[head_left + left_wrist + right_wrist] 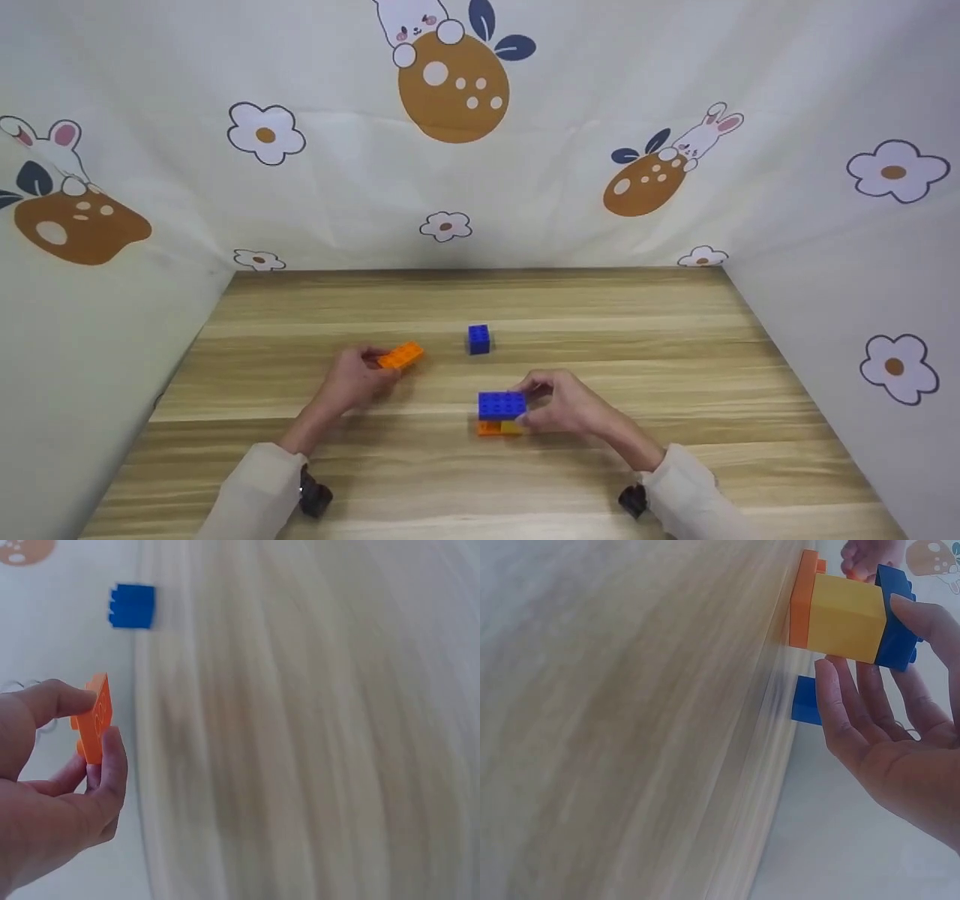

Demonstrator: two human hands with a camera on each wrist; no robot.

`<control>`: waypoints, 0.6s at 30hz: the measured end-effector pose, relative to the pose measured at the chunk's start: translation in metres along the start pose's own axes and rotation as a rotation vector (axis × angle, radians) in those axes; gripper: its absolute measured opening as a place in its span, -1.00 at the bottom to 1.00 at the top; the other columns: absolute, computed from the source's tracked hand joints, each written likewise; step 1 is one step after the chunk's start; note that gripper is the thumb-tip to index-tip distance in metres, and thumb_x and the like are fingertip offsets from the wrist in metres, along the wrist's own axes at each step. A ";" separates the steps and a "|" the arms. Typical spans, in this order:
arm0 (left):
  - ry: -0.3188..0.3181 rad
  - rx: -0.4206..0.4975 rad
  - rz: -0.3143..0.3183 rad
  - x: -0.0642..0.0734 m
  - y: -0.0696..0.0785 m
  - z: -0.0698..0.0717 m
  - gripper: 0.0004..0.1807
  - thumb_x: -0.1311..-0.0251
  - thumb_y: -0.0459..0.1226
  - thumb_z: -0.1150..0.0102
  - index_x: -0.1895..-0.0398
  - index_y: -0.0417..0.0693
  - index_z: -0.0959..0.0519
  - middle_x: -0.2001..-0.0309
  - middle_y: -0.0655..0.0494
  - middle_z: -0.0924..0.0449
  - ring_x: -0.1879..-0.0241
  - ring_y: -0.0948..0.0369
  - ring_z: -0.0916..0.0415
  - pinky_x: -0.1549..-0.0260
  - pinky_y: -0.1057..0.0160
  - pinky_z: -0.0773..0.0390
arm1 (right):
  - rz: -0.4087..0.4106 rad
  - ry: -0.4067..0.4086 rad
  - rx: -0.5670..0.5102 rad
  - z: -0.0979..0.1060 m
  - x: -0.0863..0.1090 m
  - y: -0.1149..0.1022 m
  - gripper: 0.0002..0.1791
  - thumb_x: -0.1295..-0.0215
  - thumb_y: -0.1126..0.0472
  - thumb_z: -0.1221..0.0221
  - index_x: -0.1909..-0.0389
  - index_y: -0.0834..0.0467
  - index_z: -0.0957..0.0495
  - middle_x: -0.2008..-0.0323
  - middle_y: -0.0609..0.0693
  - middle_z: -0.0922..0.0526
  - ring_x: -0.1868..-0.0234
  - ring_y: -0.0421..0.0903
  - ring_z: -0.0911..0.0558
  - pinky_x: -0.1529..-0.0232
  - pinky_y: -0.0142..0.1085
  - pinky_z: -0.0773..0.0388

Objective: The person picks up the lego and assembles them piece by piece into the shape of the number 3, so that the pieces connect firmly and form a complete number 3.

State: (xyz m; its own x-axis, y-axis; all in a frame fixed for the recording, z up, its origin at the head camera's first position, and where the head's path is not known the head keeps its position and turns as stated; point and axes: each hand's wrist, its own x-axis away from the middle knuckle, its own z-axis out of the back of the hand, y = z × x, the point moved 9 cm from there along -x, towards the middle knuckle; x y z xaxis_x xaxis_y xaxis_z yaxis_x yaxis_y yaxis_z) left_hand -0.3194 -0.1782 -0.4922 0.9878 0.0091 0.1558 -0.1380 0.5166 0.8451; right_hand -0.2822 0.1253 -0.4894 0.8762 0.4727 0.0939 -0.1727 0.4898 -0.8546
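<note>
While the left hand (358, 377), left of centre in the head view, pinches a flat orange studded plastic brick (401, 355), the right hand (566, 405) pinches the flat blue studded brick (501, 403) atop a yellow block (846, 617) and flat orange base (802, 604), lower centre. Higher, just below the frame's middle, a small blue studded block (478, 341) stands on the wood-grain table (390, 480).

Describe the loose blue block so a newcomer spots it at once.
On the wood-grain table, look between the left hand and right hand, slightly farther toward the patterned curtain. The small blue block stands there alone. Unlike the wider blue brick on the right hand's stack, no hand touches it.
</note>
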 end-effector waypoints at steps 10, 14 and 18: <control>-0.075 0.066 -0.038 0.013 0.030 -0.020 -0.63 -0.13 -0.37 -0.36 -0.04 -0.23 -0.66 0.02 -0.13 -0.66 0.15 0.17 -0.57 0.20 0.34 -0.60 | 0.026 -0.005 -0.010 0.000 0.000 -0.001 -0.62 -0.02 0.29 -0.46 0.09 0.16 -0.67 0.04 0.11 -0.72 0.01 0.05 -0.66 -0.08 -0.09 -0.63; -0.115 0.087 -0.047 0.020 0.041 -0.028 -0.62 -0.13 -0.33 -0.37 -0.05 -0.20 -0.65 0.01 -0.10 -0.66 0.14 0.16 -0.56 0.17 0.32 -0.61 | 0.019 -0.002 -0.011 0.000 0.000 -0.001 -0.63 -0.03 0.28 -0.46 0.08 0.16 -0.67 0.03 0.11 -0.71 -0.01 0.05 -0.66 -0.11 -0.05 -0.62; -0.141 0.105 -0.053 0.024 0.049 -0.034 -0.61 -0.12 -0.30 -0.39 -0.05 -0.17 -0.65 0.01 -0.08 -0.66 0.13 0.16 -0.57 0.14 0.28 -0.63 | 0.009 -0.001 -0.009 0.000 0.001 0.000 -0.62 -0.03 0.26 -0.46 0.08 0.13 -0.67 0.03 0.10 -0.71 -0.02 0.05 -0.66 -0.11 -0.07 -0.62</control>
State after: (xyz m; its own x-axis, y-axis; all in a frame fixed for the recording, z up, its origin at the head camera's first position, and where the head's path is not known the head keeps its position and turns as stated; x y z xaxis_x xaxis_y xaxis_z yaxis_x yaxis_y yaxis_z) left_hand -0.3000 -0.1238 -0.4645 0.9748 -0.1402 0.1734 -0.0998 0.4211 0.9015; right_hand -0.2816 0.1257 -0.4895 0.8741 0.4778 0.0871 -0.1763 0.4793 -0.8598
